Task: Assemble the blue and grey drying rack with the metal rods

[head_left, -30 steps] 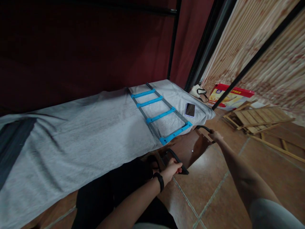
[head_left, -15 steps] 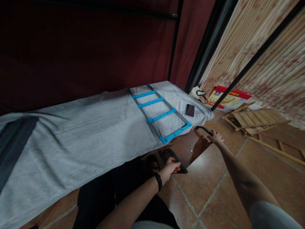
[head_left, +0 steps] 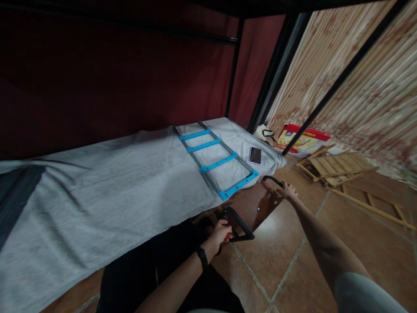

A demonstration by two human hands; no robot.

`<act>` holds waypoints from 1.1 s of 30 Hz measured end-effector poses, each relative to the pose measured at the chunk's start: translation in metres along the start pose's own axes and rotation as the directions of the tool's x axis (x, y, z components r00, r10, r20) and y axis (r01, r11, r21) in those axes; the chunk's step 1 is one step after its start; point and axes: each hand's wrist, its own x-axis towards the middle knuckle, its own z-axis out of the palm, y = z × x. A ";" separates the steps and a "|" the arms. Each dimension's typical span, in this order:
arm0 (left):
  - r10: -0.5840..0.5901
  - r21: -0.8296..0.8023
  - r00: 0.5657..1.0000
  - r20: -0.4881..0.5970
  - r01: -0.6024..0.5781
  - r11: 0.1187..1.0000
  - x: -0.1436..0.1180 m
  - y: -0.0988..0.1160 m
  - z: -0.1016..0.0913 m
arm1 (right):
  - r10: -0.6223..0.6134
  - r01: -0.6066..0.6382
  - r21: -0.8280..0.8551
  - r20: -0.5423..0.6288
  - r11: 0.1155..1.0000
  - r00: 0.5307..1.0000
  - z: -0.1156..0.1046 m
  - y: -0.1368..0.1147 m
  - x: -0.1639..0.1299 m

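Note:
A small folding table [head_left: 250, 202] with a brown board top and black metal legs is held low over the floor, beside the bed. My left hand [head_left: 222, 231] has its fingers curled at the lower bar of the near black leg [head_left: 243, 221]. At the far side, my right hand [head_left: 288, 190] is closed around the end of the other black leg [head_left: 273, 178], its fingertips partly hidden. A blue-and-grey ladder-like frame [head_left: 218, 163] lies flat on the grey bed sheet [head_left: 130, 187], just above the folding table.
A phone [head_left: 255, 155] rests on the sheet near the bed's far end. Beyond the bed post [head_left: 319, 108] stand a red-and-yellow box [head_left: 301, 141] and a white bag [head_left: 264, 134]. Wooden slatted pieces [head_left: 345, 167] lie on the tiled floor [head_left: 312, 261].
My left hand has slid left along the near leg, from its outer part to its lower bar. My right hand stays on the far leg. The camera view has shifted slightly.

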 end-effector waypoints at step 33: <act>0.194 0.043 0.978 -0.073 -0.191 0.981 -0.069 0.030 -0.130 | -0.113 0.181 0.782 -0.142 0.596 0.983 0.009 -0.079 -0.068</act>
